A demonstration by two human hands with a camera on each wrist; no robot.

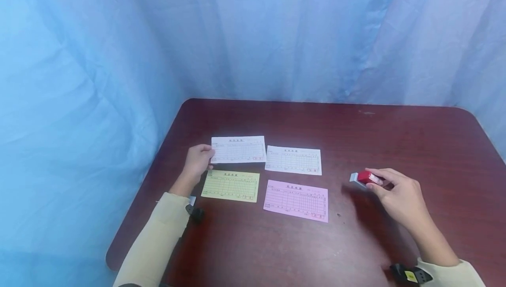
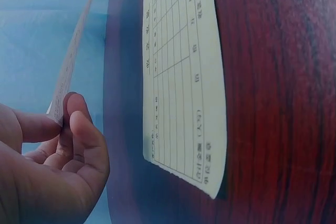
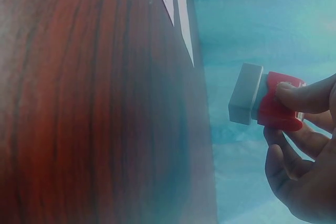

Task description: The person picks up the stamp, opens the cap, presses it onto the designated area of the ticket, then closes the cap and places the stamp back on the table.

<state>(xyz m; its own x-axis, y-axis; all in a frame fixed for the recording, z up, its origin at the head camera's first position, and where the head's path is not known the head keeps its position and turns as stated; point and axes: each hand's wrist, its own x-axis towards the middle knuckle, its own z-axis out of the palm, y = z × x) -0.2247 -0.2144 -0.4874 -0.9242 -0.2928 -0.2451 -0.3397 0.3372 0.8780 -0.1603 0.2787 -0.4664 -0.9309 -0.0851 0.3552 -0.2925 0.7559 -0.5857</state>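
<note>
My left hand pinches the left edge of a white receipt slip between thumb and fingers; in the left wrist view the slip is seen edge-on, raised off the table. Over the table at the right, my right hand grips a red self-inking stamp whose grey end points left. The right wrist view shows thumb and fingers on the stamp's red body. Flat on the table lie a second white slip, a yellow slip and a pink slip. Each slip carries a small red box mark at its lower right.
The dark red wooden table has rounded far corners. Blue curtains hang behind it and along its left side. A small pale object shows partly behind the left sleeve.
</note>
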